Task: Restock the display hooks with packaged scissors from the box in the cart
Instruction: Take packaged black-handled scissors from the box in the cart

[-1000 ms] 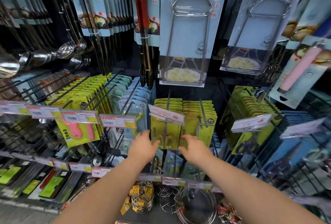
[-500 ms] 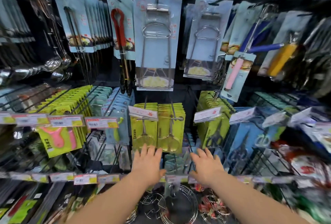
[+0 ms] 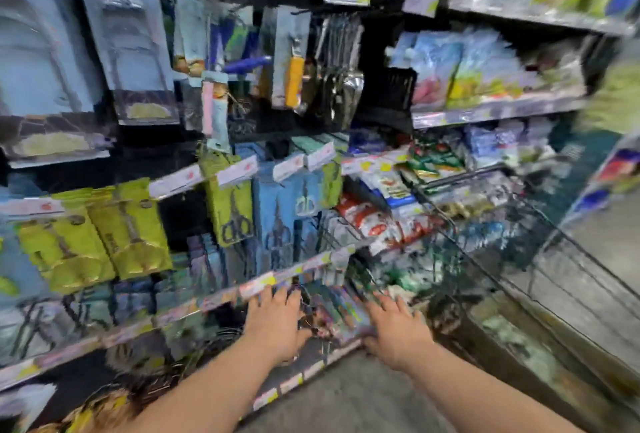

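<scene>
The view is blurred by motion. Green packs of scissors [image 3: 231,210] and blue packs of scissors [image 3: 280,221] hang on display hooks at mid-height. More yellow-green packs [image 3: 128,228] hang to their left. My left hand [image 3: 275,323] and my right hand [image 3: 398,332] are both stretched forward below those hooks, fingers spread, holding nothing. A wire cart [image 3: 540,259] stands at the right; something brown lies in its bottom [image 3: 512,339], too blurred to identify.
Kitchen tools in pale blue packs [image 3: 138,61] hang above. Shelves of bagged goods [image 3: 464,68] fill the upper right. Price-tag rails [image 3: 270,283] run across below the hooks. Grey floor [image 3: 349,401] lies below my arms.
The view has swung to the right, bringing the cart and the right-hand shelves into sight. Both hands have dropped away from the yellow-green packs and stay empty.
</scene>
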